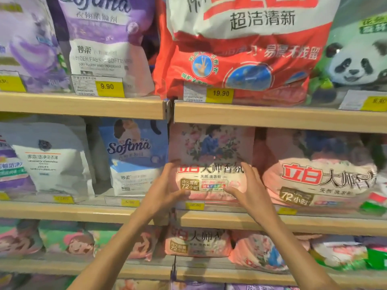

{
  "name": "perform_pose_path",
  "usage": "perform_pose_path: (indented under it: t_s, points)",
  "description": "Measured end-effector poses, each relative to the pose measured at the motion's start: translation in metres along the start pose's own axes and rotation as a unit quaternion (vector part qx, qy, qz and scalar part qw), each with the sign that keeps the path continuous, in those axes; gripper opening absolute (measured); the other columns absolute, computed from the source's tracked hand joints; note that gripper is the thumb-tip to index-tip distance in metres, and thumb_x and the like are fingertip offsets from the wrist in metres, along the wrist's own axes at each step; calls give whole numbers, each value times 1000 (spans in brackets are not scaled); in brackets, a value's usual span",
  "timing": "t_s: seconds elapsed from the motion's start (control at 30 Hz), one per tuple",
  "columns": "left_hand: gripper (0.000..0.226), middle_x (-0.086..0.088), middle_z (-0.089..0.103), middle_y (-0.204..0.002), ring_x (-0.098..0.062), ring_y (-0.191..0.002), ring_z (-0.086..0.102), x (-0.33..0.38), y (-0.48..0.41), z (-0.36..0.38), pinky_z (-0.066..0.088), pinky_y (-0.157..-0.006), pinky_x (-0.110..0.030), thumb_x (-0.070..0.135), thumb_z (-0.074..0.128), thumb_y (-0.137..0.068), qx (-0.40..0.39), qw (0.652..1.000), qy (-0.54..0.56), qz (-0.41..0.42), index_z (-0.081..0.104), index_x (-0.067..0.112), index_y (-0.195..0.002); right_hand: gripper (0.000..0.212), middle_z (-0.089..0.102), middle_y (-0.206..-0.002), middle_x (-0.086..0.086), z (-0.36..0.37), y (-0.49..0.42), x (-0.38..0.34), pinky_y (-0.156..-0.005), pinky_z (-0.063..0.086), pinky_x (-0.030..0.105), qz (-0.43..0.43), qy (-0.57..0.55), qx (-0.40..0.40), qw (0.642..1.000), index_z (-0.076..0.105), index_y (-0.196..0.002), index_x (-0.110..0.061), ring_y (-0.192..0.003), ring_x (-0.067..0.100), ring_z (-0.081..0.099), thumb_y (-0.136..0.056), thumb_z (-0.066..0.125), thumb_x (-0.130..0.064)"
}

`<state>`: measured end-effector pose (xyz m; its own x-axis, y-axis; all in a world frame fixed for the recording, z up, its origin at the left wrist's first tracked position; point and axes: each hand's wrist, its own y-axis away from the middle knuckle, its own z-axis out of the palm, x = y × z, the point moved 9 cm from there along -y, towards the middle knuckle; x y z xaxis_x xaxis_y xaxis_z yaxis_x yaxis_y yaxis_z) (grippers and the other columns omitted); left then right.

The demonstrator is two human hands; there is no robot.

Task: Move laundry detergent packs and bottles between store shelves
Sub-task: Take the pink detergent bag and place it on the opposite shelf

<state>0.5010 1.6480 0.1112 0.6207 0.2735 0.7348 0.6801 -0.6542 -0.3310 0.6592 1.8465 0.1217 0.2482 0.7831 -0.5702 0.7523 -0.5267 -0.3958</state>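
A pink laundry powder pack (211, 155) with red and black lettering stands on the middle shelf (272, 223). My left hand (167, 185) curls round its lower left edge, thumb on the front. My right hand (249, 185) grips its lower right edge, fingers along the side and thumb across the front. A second, larger pink pack (318, 170) stands just to the right, touching it. A blue and white Softma softener pouch (136, 158) stands to the left of the held pack.
The upper shelf (272, 118) carries a big red and white detergent bag (240, 49), a purple softener pouch (104, 38) and a panda-print pack (356, 59). A white pouch (52, 160) sits at middle left. More pink packs (196, 241) lie on the lower shelf.
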Motion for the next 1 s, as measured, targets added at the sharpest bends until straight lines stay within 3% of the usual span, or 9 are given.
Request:
perform_pose_path:
  t_s: [0.13, 0.3, 0.47, 0.53, 0.67, 0.83, 0.93, 1.0]
  points:
    - [86, 17, 46, -142, -3, -116, 51, -8, 0, -4, 44, -91, -15, 24, 82, -81, -58, 997, -44, -12, 30, 37, -148, 89, 34, -144, -4, 3, 7, 10, -104, 43, 41, -26, -2, -13, 1000, 24, -153, -30, -128, 18, 45, -83, 78, -32]
    - [84, 9, 60, -127, -10, -102, 63, -15, -3, -3, 54, -89, -29, 25, 80, -83, -58, 995, -77, -29, 28, 41, -147, 88, 25, -147, -18, 9, 6, 19, -102, 39, 28, -52, 4, -37, 998, 17, -154, -38, -131, 9, 41, -87, 74, -26]
    - [86, 11, 64, -112, -6, -88, 64, -20, -7, -1, 57, -84, -35, 27, 83, -79, -46, 995, -78, -44, 28, 46, -143, 78, 28, -148, -14, 5, 3, 13, -87, 53, 43, -53, 54, -19, 997, 20, -151, -34, -111, 17, 60, -89, 68, -37]
    - [88, 8, 66, -112, -12, -90, 65, -20, -9, -1, 56, -83, -36, 27, 83, -78, -36, 995, -82, -45, 27, 48, -143, 75, 31, -145, -11, 6, 3, 11, -83, 54, 45, -53, 63, -19, 996, 23, -150, -30, -103, 20, 64, -89, 68, -36]
    - [87, 14, 61, -121, -12, -101, 61, -18, -5, -1, 49, -84, -32, 25, 82, -80, -27, 995, -85, -42, 28, 44, -146, 77, 35, -143, -7, 4, 4, 8, -84, 54, 42, -54, 61, -9, 997, 27, -149, -27, -111, 22, 60, -87, 72, -32]
    - [79, 5, 46, -152, -16, -131, 51, -7, 9, -2, 43, -107, -33, 29, 75, -88, -21, 992, -125, -19, 31, 30, -153, 84, 40, -139, -4, 4, 12, 7, -76, 47, 33, -68, 45, -23, 996, 22, -152, -32, -106, 15, 55, -86, 74, -28]
    - [70, 2, 46, -152, -16, -126, 54, -2, 26, -2, 48, -106, -38, 27, 66, -95, 17, 987, -161, -16, 29, 34, -154, 82, 41, -141, -4, 3, 11, 7, -76, 41, 28, -91, 45, -40, 994, 25, -152, -29, -105, 11, 51, -85, 73, -29]
    - [67, -1, 54, -140, -18, -110, 60, 1, 35, -1, 53, -95, -43, 24, 61, -97, 44, 982, -185, -24, 29, 33, -155, 82, 41, -143, -2, 2, 9, 9, -78, 44, 32, -91, 41, -50, 994, 26, -152, -28, -109, 18, 56, -85, 74, -29]
